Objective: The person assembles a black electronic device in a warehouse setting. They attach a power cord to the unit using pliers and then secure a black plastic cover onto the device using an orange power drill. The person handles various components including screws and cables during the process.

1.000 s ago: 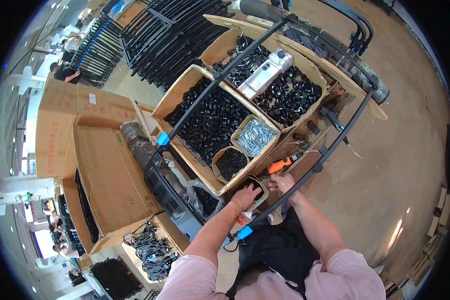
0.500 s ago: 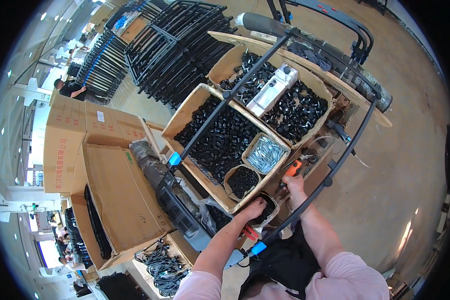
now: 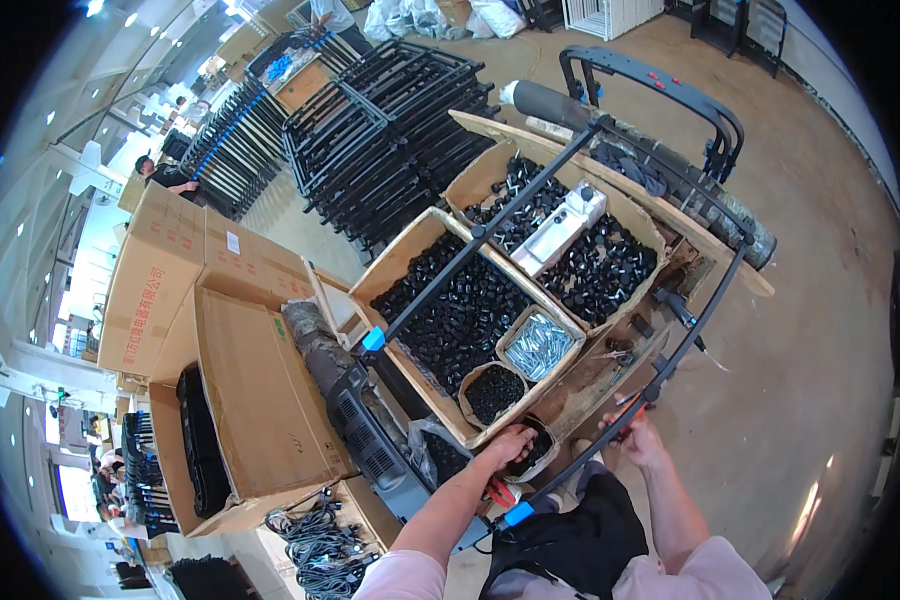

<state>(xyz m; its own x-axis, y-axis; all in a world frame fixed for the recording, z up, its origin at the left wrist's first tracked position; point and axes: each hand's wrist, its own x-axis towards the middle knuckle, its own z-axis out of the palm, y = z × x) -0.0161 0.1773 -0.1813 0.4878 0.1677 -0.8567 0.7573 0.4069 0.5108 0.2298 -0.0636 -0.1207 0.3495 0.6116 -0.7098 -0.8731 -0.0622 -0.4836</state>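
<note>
Left grip (image 3: 510, 445) reaching into small black-parts tub (image 3: 533, 447), closure unclear; right grip (image 3: 635, 432) clenched on black frame tube (image 3: 690, 325).

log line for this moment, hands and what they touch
left hand: reaching into small tub of black parts | right hand: gripping black frame tube

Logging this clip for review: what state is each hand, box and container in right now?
left hand: reaching into a small round container
small round container: open, dark parts inside
right hand: gripping the black frame tube
black frame tube: lying across the boxes
screw tub: open, full
large cardboard box: flaps open
</note>
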